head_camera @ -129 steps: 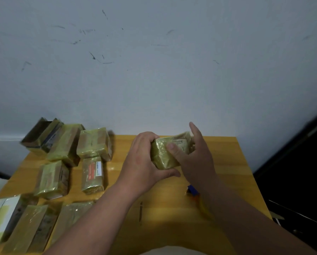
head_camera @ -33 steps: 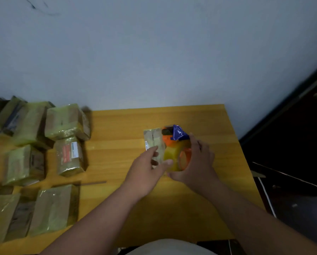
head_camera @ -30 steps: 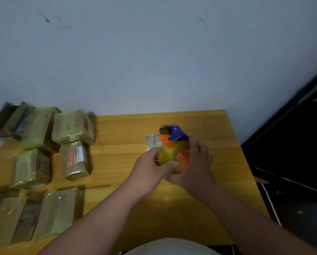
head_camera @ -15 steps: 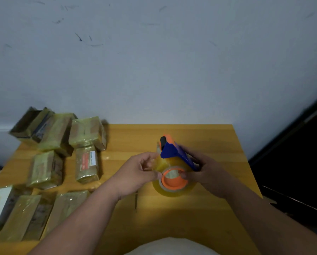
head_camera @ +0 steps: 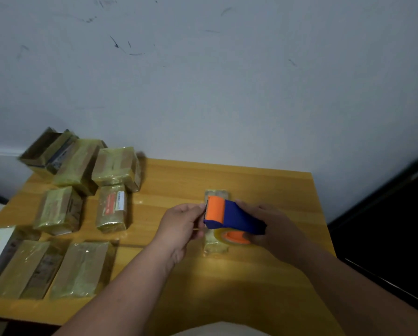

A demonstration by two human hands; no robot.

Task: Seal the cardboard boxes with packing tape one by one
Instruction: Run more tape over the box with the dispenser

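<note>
Head view, above, angled down, near table (head_camera: pixel 251 180), facing wall (head_camera: pixel 227 81)

Both forearms extended; left hand (head_camera: pixel 182 225) pinching, right hand (head_camera: pixel 273 230) gripping.

My table (head_camera: pixel 263 180) stands against the wall (head_camera: pixel 227 93). A small box (head_camera: pixel 215 246) lies in the middle, under my tape dispenser (head_camera: pixel 232 215) — my left hand (head_camera: pixel 181 226) beside it, my right hand (head_camera: pixel 276 229) behind. Wrapped boxes (head_camera: pixel 62 209) lie together on the left side.
</note>
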